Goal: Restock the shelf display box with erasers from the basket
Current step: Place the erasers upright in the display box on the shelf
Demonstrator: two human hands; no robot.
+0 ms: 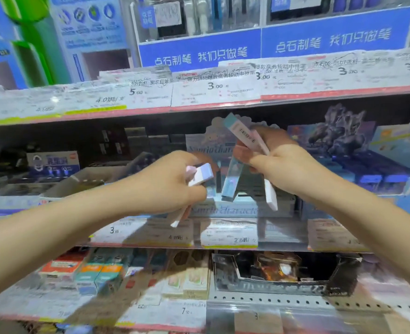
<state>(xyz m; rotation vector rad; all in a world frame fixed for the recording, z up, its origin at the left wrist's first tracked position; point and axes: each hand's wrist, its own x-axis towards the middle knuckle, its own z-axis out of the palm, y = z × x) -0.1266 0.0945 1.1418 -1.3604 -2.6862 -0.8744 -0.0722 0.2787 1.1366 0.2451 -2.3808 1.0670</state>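
Note:
Both my hands are raised in front of the middle shelf. My left hand grips a few flat pastel erasers, pink and lilac, their lower ends poking out under the fist. My right hand holds several long slim erasers, fanned up and down, one with a barcode label. Between and just behind the hands stands the display box with a cartoon header card. A light blue eraser stands tilted inside it. The basket is out of sight.
Price tags line the edge of the upper shelf and of the middle shelf edge. A blue product box sits right of the display box, a grey carton left of it. The lower shelf holds small packs and a dark open box.

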